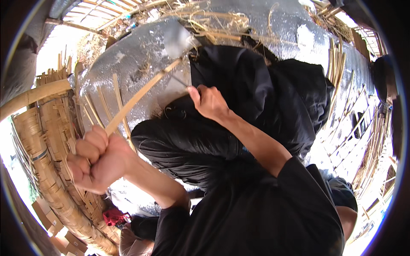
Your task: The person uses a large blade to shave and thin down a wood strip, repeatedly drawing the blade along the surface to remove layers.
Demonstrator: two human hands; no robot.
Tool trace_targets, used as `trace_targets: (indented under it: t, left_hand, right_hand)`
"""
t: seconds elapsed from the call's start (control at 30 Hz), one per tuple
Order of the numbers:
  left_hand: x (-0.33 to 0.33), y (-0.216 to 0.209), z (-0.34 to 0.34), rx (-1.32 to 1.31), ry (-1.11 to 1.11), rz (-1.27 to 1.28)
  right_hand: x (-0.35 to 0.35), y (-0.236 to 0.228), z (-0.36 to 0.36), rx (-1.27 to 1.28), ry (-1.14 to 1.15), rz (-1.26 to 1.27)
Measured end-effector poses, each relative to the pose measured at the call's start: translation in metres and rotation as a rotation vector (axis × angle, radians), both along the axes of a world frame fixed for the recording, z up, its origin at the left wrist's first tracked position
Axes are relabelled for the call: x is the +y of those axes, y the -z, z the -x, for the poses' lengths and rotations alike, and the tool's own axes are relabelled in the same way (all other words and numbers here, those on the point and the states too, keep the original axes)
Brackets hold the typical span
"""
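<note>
My left hand point(97, 158) is clenched around the near end of a long pale bamboo strip point(141, 96). The strip slants up and to the right over the grey ground. Its far end meets a broad grey knife blade point(176, 39). My right hand point(208, 101) is closed in a fist over my knee in black trousers point(256, 89), just below the blade. It seems to grip the knife's handle, which is hidden against the dark cloth. A thin sliver point(180, 81) sticks out to the left of this hand.
Stacked woven bamboo baskets point(47, 149) curve along the left. Loose bamboo strips point(100, 109) and straw shavings point(213, 21) lie on the grey ground point(136, 55). More bamboo slats point(363, 128) lie at the right. Cardboard boxes point(51, 217) and a red object point(113, 216) are at lower left.
</note>
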State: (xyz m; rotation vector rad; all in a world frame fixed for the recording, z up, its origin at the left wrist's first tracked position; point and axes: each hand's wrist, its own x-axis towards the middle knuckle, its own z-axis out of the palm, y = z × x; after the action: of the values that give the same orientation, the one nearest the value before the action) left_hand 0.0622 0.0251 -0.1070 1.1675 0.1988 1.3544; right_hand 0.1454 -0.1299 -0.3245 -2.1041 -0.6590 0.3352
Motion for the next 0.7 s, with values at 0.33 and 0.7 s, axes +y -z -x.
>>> trace_targets:
  t: [0.33,0.7]
  left_hand:
    - [-0.011,-0.018,-0.031,0.051,-0.137,0.005]
    - [-0.035,-0.022,-0.062,0.114,-0.225,-0.041]
  right_hand:
    - [0.005,0.016,-0.008,-0.04,-0.042,0.155]
    - [-0.005,0.009,-0.006,0.14,0.043,0.074]
